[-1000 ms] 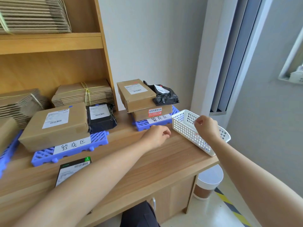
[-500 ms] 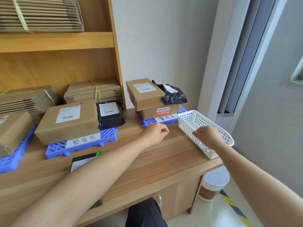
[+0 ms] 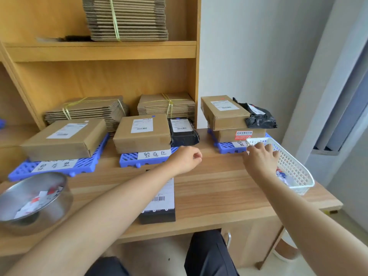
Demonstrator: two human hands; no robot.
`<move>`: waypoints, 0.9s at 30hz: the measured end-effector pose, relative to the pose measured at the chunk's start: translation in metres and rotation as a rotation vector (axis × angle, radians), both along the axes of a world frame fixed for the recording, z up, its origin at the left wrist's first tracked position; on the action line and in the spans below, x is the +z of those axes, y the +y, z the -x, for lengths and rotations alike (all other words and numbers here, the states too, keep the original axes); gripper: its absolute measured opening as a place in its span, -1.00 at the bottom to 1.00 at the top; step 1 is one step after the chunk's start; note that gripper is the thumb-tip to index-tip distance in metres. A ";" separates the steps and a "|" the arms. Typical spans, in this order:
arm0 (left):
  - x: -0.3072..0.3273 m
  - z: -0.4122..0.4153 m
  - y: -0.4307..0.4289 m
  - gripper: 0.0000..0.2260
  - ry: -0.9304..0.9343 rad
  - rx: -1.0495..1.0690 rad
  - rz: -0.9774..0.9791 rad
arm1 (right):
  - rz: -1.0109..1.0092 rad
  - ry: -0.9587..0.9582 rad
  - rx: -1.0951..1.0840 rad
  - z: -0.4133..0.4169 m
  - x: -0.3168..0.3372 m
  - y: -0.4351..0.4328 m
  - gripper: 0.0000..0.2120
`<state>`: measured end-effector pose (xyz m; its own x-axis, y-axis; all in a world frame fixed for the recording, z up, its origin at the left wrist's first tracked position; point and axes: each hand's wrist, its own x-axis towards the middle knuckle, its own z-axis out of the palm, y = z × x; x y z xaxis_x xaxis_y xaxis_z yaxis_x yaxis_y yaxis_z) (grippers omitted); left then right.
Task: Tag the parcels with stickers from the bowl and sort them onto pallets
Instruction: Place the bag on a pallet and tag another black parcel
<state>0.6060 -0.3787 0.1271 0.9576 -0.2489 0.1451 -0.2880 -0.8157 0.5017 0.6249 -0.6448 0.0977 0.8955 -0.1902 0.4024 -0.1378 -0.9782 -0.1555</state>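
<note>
A steel bowl point(image 3: 59, 204) holding white and red stickers sits at the desk's front left. A black parcel point(image 3: 159, 202) with a white barcode label lies flat on the desk, partly under my left forearm. Three blue pallets carry parcels: the left pallet point(image 3: 87, 166) a brown box point(image 3: 63, 138), the middle pallet point(image 3: 129, 162) a brown box point(image 3: 141, 132) and a black parcel point(image 3: 183, 132), the right pallet point(image 3: 227, 147) two stacked boxes point(image 3: 223, 114) and a black bag point(image 3: 258, 118). My left hand point(image 3: 186, 159) hovers curled, with nothing visible in it. My right hand point(image 3: 260, 159) hooks its fingers over the white basket's point(image 3: 294, 170) near-left rim.
Strapped bundles of flat cardboard point(image 3: 167, 104) fill the wooden shelf point(image 3: 99, 50) behind the pallets. The basket, with paper scraps inside, sits near the desk's right edge. A round bin point(image 3: 286, 250) stands on the floor under that corner. My knees are under the desk's front edge.
My view has swung left, bringing the bowl and left pallet into sight. My right hand came down from above the basket to its near-left rim. My left hand stayed curled.
</note>
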 end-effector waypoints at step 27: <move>-0.037 0.200 0.275 -0.87 -0.012 0.571 0.061 | -0.354 0.190 0.997 0.114 -0.022 0.372 -0.78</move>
